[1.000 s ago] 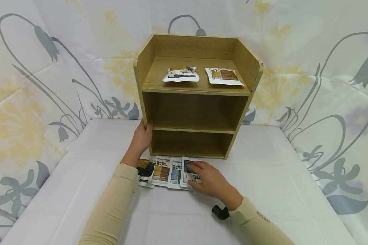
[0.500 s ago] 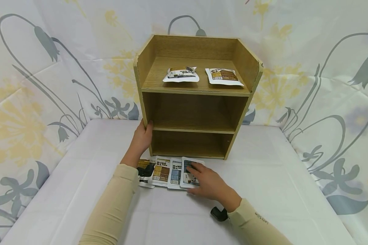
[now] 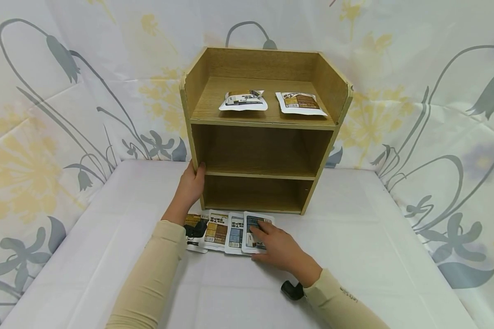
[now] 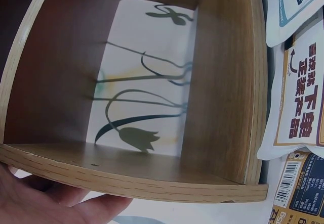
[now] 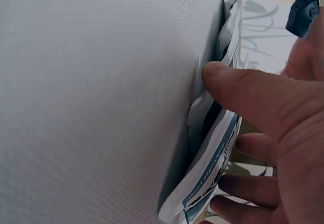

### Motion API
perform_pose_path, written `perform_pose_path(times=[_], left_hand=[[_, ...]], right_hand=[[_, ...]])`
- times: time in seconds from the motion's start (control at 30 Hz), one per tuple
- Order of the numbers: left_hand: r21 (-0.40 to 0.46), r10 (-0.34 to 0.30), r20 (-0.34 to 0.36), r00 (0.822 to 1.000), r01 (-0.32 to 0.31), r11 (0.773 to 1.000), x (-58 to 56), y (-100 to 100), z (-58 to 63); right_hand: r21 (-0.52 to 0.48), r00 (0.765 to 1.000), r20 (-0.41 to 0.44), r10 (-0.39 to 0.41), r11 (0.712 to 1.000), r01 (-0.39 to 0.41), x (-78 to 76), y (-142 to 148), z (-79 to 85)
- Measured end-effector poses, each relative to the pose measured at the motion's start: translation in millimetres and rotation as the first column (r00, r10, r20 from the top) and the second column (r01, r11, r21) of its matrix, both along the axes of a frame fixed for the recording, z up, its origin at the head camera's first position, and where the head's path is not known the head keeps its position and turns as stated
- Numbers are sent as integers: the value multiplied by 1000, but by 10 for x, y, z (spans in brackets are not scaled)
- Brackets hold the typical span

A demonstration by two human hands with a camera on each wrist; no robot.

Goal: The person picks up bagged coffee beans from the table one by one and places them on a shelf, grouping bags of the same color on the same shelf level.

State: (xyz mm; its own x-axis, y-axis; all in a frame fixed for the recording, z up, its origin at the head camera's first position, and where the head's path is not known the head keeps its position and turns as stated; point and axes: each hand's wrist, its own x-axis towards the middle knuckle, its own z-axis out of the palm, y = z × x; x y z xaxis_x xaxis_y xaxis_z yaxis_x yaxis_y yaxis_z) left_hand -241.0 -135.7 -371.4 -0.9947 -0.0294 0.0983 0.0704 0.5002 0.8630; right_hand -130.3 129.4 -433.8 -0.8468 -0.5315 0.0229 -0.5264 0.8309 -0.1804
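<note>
A wooden shelf unit (image 3: 263, 122) stands upright at the back of the table. My left hand (image 3: 191, 185) grips its left side panel, thumb at the front edge and the other fingers hidden behind the panel in the head view. Before the shelf lies an overlapping row of white-edged printed pouches. My right hand (image 3: 281, 249) is at the right-most, dark blue pouch (image 3: 252, 220), its relaxed fingers (image 5: 248, 189) resting on the printed face. The thumb lies by the pouches' near edge. A light blue pouch (image 3: 235, 233) and a brown one (image 3: 216, 230) lie to the left.
Two brown-and-white pouches, one on the left (image 3: 244, 101) and one on the right (image 3: 300, 104), lie on the shelf's top tier. A partly covered pouch (image 3: 196, 246) lies beneath my left wrist. Flower-printed cloth (image 3: 395, 114) hangs behind the white-covered table (image 3: 354, 237).
My right hand has shifted slightly left and down, its fingers settling lower on the dark blue pouch. My left hand stays on the shelf's side.
</note>
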Motion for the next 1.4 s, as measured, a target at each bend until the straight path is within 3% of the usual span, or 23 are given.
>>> perform_pose_path(times=[0.3,0.53,0.9,1.4], left_hand=[[-4,0,-1,1000,0,1000,7,11,15],[-8,-3,-12,1000,3,1000,13,10,24],[3,-9,11,1000,9,1000,28,13,39],[11,-3,30,1000,3,1000,31,14,36]], right_hand=[[34,999,-40,14,999,-13,30,-1,11],[22,992,-120,49,999,-47,61,26,90],[-47,956,-280,84,994,-102,52,111,188],[-89,918,-392,55,991,-97,23,208,385]])
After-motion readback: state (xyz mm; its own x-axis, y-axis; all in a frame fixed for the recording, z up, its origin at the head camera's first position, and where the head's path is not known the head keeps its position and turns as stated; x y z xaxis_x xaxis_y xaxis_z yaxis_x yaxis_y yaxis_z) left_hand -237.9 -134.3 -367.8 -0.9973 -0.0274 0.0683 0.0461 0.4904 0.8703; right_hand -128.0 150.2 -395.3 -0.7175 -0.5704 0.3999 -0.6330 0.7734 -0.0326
